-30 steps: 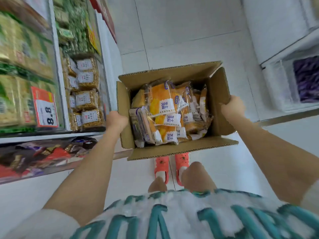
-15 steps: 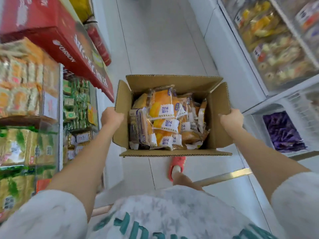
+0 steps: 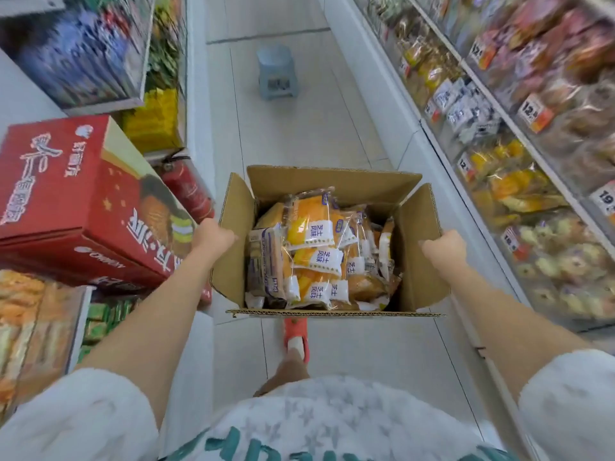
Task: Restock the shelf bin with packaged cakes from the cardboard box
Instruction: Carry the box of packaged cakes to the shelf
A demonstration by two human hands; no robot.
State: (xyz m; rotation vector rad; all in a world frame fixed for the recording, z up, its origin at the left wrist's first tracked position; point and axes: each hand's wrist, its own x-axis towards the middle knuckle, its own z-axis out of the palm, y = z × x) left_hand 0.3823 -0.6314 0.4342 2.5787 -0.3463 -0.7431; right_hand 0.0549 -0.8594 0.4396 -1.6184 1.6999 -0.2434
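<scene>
Cakes [image 3: 316,247] in clear wrappers fill the open cardboard box [image 3: 422,261], carried mid-aisle between shelves. Left hand [image 3: 213,236] and right hand [image 3: 444,246] each grasp a side. Tilt it and packets may spill out.

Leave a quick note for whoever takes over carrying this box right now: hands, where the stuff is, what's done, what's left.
Left hand grips the box's left flap; right hand grips the right flap.
The box is held open in the aisle, above the floor, packed with cakes.
Done: box picked up and carried between the shelves; no cake is out of it.
Left: find the bin on the right-hand shelf, set the box down, move the cakes in.
Mind the stool on the floor ahead.
</scene>
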